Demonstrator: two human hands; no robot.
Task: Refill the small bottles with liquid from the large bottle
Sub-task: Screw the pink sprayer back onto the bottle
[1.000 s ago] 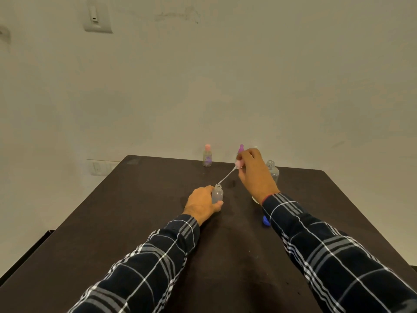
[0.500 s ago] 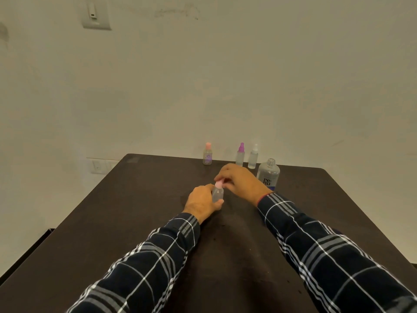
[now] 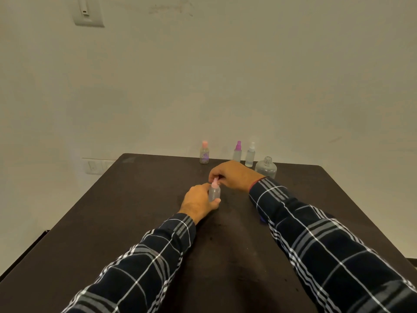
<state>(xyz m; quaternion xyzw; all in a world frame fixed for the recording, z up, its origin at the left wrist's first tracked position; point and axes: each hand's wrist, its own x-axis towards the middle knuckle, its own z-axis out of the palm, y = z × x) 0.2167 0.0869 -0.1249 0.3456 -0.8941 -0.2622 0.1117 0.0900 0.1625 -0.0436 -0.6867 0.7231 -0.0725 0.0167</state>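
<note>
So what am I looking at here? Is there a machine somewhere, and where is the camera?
No machine here: a person works with bare hands, and the single camera sits on their head, looking forward and down. On the dark table the left hand grips a small clear bottle while the right hand pinches its pink spray top. At the far edge stand three more: a pink-capped bottle, a purple-capped bottle and a white-capped bottle, with the large bottle beside them, its neck uncapped.

On one dark table (image 3: pixel 135 222) there are four small bottles (image 3: pixel 205 154), one large bottle (image 3: pixel 266 169) and two hands (image 3: pixel 198 203), and the wall (image 3: pixel 248 75) has two switch plates (image 3: pixel 88 12).
</note>
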